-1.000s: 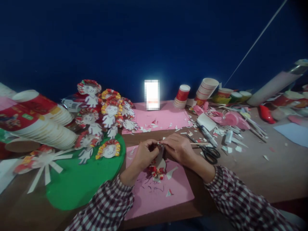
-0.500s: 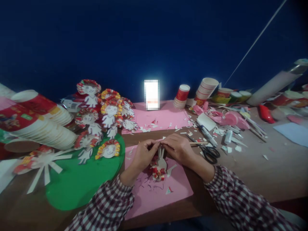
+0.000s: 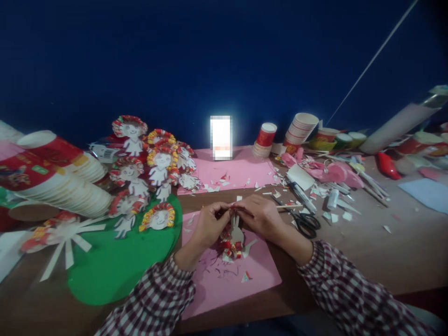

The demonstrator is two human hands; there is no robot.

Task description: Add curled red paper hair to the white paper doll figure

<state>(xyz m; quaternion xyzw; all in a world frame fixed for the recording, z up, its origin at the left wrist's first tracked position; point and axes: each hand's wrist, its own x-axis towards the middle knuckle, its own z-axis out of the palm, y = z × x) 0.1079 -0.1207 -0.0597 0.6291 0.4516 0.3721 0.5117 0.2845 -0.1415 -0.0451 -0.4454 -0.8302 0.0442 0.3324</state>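
Note:
Over a pink sheet (image 3: pixel 255 275) my left hand (image 3: pixel 209 226) and my right hand (image 3: pixel 264 217) meet, thumbs and fingertips pinched close together. Between them is a cut paper cup (image 3: pixel 237 236), its pale round base showing and its red-and-yellow strips curled at the lower end. A few straight white strips run up into both hands' fingertips, which hide their ends. A thin wooden stick (image 3: pixel 289 206) shows just right of my right hand; whether it touches the hand I cannot tell. Black scissors (image 3: pixel 307 225) lie beyond the right wrist.
Finished paper-cup figures (image 3: pixel 161 161) with curled manes stand at the left, near a green sheet (image 3: pixel 105 275) and stacked paper cups (image 3: pixel 66 186). A bright blurred-out screen (image 3: pixel 221 137) is at the back. Paper scraps, a marker (image 3: pixel 304 198) and a glue bottle (image 3: pixel 332 199) lie right.
The curled lower end of the cut cup has moved up slightly towards my hands. A white strip end now shows above my fingertips. Both hands stay almost in place.

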